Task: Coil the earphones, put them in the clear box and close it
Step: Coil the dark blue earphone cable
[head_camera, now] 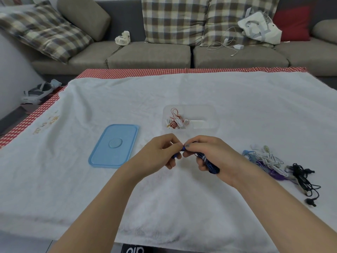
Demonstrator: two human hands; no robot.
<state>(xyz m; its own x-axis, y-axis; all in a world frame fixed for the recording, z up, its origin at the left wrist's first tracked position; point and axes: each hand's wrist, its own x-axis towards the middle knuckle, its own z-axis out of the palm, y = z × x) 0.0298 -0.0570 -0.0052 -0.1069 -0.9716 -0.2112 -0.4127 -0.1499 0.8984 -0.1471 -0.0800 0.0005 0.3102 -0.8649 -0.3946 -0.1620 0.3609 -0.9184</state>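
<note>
Dark blue earphones (pixel 209 162) form a tight coil held just in front of the clear box (pixel 189 116), long axis slanting toward the person's right; right hand (pixel 215 156) grips the coil; left hand (pixel 162 152) pinches its blue end; box open, red-white earphones (pixel 176 121) inside.

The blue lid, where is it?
In the head view, the blue lid lies flat on the white cloth, left of the clear box and the left hand.
</note>
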